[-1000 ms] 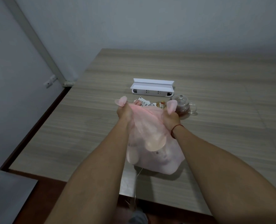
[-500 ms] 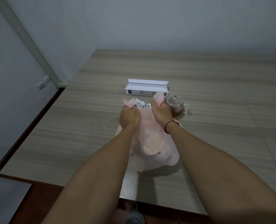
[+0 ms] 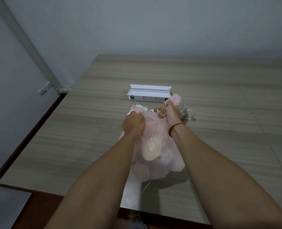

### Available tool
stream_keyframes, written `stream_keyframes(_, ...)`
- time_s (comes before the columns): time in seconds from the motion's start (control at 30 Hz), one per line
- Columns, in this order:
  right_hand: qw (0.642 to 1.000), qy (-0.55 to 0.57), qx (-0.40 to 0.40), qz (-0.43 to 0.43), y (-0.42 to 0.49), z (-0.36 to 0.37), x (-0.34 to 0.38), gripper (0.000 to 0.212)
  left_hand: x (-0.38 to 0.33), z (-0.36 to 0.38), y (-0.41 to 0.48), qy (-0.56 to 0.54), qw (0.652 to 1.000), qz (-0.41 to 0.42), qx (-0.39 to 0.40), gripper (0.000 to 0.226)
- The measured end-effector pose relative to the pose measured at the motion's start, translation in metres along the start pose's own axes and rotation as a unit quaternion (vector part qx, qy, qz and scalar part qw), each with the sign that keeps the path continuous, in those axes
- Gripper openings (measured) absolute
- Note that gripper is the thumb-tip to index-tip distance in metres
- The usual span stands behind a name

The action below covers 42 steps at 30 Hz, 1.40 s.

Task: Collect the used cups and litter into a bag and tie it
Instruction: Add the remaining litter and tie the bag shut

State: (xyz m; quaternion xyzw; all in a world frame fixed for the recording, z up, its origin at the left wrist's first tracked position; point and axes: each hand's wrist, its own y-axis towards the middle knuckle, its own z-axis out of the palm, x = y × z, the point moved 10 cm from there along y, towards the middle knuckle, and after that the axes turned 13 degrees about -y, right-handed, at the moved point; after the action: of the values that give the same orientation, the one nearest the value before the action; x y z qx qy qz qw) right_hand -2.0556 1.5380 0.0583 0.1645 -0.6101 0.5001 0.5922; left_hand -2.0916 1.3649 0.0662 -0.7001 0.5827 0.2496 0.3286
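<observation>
We find the left hand and right hand, each fisted on a handle of the bag, drawn apart again after closing together, so the knot looks unfinished.

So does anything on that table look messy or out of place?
A little: wrappers lie loose on the table behind the pink bag, not inside it. The left hand and right hand grip its handles.

Plain grey wall at back, dim flat light. Wood-grain table fills the frame, its left edge w/ a dark floor strip alongside. White trunking runs diagonally down the left wall, small wall socket just beside it.
</observation>
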Motion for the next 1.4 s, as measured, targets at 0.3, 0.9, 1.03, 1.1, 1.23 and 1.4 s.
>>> stream_keyframes(0.3,0.933,-0.353,0.054,-0.038,-0.003,0.008,-0.021,0.046,0.016,0.044,0.012,-0.343,0.934,-0.056,0.083,0.063)
stream_keyframes(0.9,0.975,-0.219,0.044,-0.002,0.002,0.018,-0.025,0.027,-0.019,0.028,-0.015,-0.442,0.871,-0.072,0.203,0.023)
stream_keyframes(1.03,0.975,-0.214,0.020,-0.046,0.002,0.008,-0.025,0.017,-0.007,0.034,-0.016,-0.467,0.840,-0.094,0.259,0.011)
stream_keyframes(1.1,0.972,-0.228,0.017,-0.054,0.004,0.007,-0.024,0.019,-0.007,0.035,-0.019,-0.495,0.817,-0.088,0.284,0.014)
stream_keyframes(1.23,0.972,-0.230,0.042,-0.023,0.003,0.011,-0.032,0.014,-0.007,0.042,-0.024,-0.495,0.797,-0.074,0.338,0.009)
stream_keyframes(1.4,0.967,-0.235,0.104,-0.010,-0.012,0.022,-0.030,0.012,0.003,0.052,-0.034,-0.498,0.765,-0.102,0.396,0.016)
